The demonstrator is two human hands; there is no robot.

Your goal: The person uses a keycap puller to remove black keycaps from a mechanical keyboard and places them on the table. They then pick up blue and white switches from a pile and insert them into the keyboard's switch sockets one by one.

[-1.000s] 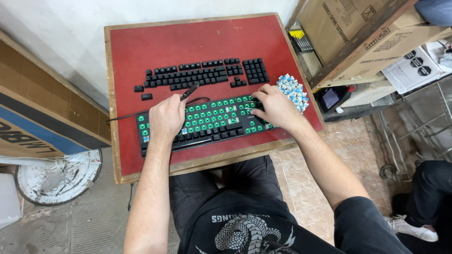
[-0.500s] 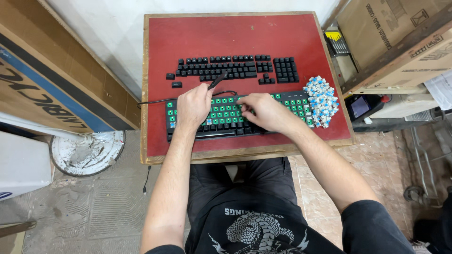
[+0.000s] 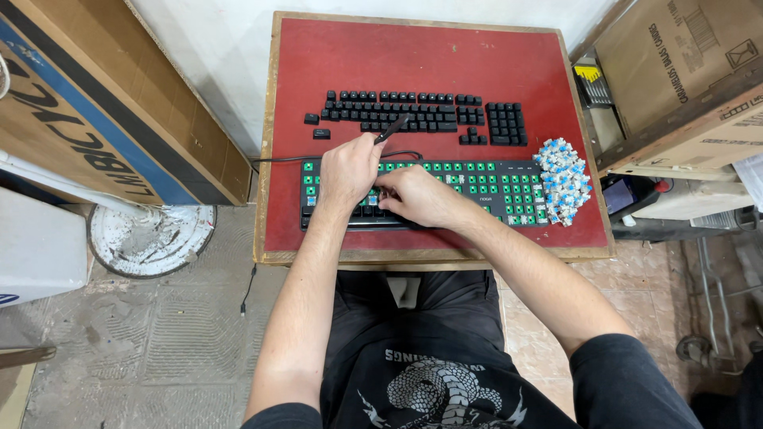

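Keyboard (image 3: 493, 191) directly beneath both hands (image 3: 381, 187).

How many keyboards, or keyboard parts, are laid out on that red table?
2: a stripped keyboard with green switch sockets lies under both hands, and a full set of black keycaps is arranged behind it. Loose blue switches are piled at its right end.
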